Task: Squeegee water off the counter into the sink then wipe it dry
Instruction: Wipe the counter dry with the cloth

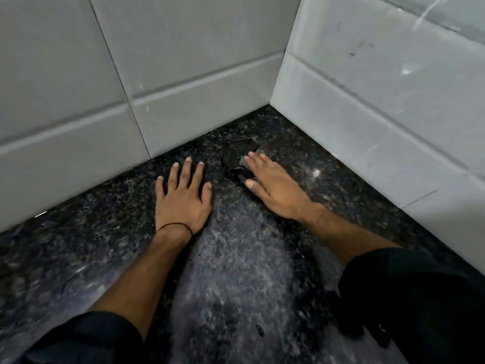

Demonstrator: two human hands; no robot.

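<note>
Nearest, at six o'clock, our dark granite counter shows a paler, seemingly drier streak amid a wet sheen. Our left hand rests flat, fingers spread. At one o'clock our right hand presses straight fingers on a dark cloth near the tiled walls. We judge the wiping partly done. No sink, squeegee or writing shows.

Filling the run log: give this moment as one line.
step: wipe dry | left hand: flat on counter | right hand: presses dark cloth near tiled walls
</note>
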